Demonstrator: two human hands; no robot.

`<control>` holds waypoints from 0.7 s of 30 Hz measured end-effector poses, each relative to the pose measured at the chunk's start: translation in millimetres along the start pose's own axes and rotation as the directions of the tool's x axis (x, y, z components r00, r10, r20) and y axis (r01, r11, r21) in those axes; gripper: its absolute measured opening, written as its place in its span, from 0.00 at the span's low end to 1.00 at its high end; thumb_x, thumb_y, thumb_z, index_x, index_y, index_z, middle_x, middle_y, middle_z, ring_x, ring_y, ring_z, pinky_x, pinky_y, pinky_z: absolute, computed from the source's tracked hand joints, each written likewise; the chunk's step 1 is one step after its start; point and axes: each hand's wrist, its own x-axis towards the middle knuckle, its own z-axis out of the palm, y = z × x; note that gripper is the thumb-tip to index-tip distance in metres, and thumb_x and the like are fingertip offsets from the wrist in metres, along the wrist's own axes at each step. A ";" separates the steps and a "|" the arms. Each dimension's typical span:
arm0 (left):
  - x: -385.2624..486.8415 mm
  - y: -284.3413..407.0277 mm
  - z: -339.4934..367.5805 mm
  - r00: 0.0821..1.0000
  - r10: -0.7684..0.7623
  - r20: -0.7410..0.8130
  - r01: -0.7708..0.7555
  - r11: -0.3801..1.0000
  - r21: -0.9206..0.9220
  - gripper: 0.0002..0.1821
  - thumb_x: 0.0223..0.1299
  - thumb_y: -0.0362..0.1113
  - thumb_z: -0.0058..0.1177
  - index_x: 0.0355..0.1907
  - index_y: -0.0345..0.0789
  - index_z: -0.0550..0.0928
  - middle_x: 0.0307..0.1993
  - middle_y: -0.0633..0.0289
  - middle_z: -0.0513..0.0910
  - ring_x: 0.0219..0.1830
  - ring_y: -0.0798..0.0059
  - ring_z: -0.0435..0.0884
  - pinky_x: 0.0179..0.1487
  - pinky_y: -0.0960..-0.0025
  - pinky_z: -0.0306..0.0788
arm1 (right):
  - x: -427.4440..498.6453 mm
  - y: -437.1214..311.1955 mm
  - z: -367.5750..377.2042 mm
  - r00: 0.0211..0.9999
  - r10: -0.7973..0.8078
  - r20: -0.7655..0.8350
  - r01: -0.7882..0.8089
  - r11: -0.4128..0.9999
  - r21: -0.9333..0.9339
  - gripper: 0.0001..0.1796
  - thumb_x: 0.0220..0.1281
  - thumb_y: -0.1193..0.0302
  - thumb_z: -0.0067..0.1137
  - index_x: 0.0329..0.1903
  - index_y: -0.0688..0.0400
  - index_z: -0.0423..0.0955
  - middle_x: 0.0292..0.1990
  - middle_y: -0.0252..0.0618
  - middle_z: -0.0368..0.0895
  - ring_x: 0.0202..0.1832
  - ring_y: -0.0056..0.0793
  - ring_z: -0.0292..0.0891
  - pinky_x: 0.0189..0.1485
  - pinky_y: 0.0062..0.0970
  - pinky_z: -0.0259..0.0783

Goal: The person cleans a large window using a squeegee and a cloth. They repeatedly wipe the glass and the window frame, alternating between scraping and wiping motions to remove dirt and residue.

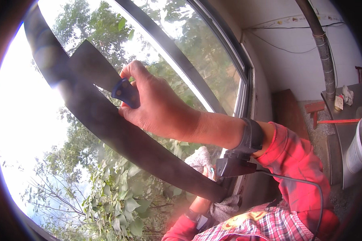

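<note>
My right hand point(166, 105) grips the blue handle point(126, 92) of a putty knife, its fingers above and thumb below. The knife's broad dark blade point(93, 64) points up and left, its edge overlapping the dark window frame bar point(123, 141). Whether it touches the bar is hard to tell. My left hand point(205, 172) is low in the picture, partly hidden behind that bar, and holds a pale cloth point(199, 158). A grey cloth point(226, 208) hangs by the bar's lower end, near my left forearm.
A glass pane point(205, 51) lies beyond my right arm, with trees outside. A wrist-mounted device point(236, 165) trails a cable. At right, a dark table point(338, 132) bears a white bucket point(356, 150) and a crumpled cloth point(347, 95). Behind stands a pipe point(324, 57).
</note>
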 end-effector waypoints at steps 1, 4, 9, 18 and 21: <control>0.1 0.9 1.0 1.000 -0.003 -0.002 0.003 1.000 0.000 0.30 0.80 0.61 0.37 0.68 0.43 0.74 0.61 0.71 0.80 0.60 0.76 0.75 0.67 0.64 0.67 | 0.0 0.0 0.8 0.999 -0.034 -0.029 0.034 0.999 -0.006 0.25 0.59 0.79 0.66 0.56 0.61 0.63 0.40 0.46 0.84 0.42 0.34 0.86 0.45 0.34 0.78; -2.2 7.1 8.4 1.000 -0.014 -0.017 0.014 1.000 0.003 0.30 0.80 0.61 0.35 0.69 0.43 0.73 0.62 0.71 0.80 0.62 0.76 0.74 0.68 0.64 0.66 | -1.2 0.8 -2.3 0.999 -0.018 -0.041 0.020 0.999 0.032 0.24 0.60 0.80 0.63 0.56 0.61 0.63 0.40 0.45 0.83 0.42 0.33 0.86 0.46 0.33 0.78; -13.7 28.1 30.0 0.977 -0.186 -0.104 0.185 0.983 -0.019 0.28 0.81 0.60 0.33 0.66 0.43 0.73 0.67 0.68 0.75 0.69 0.72 0.70 0.74 0.60 0.60 | -10.5 5.6 -33.2 0.999 0.038 -0.025 -0.039 0.999 -0.034 0.21 0.61 0.81 0.60 0.55 0.59 0.64 0.40 0.40 0.81 0.43 0.26 0.83 0.49 0.30 0.76; -11.9 34.1 44.6 0.994 -0.018 -0.108 0.002 0.988 -0.152 0.18 0.81 0.49 0.41 0.48 0.37 0.78 0.57 0.57 0.81 0.73 0.56 0.70 0.77 0.55 0.62 | -45.8 10.4 -84.2 0.964 0.262 0.052 -0.249 0.952 -0.178 0.20 0.62 0.81 0.59 0.54 0.57 0.64 0.37 0.33 0.79 0.42 0.19 0.77 0.51 0.25 0.73; -14.6 34.7 44.3 0.997 0.005 -0.080 -0.015 0.993 -0.117 0.18 0.81 0.50 0.42 0.48 0.38 0.78 0.58 0.57 0.81 0.73 0.56 0.70 0.77 0.55 0.63 | -45.9 9.0 -81.5 0.962 0.252 0.103 -0.250 0.968 -0.031 0.20 0.62 0.82 0.60 0.54 0.58 0.65 0.38 0.33 0.82 0.44 0.20 0.80 0.52 0.24 0.74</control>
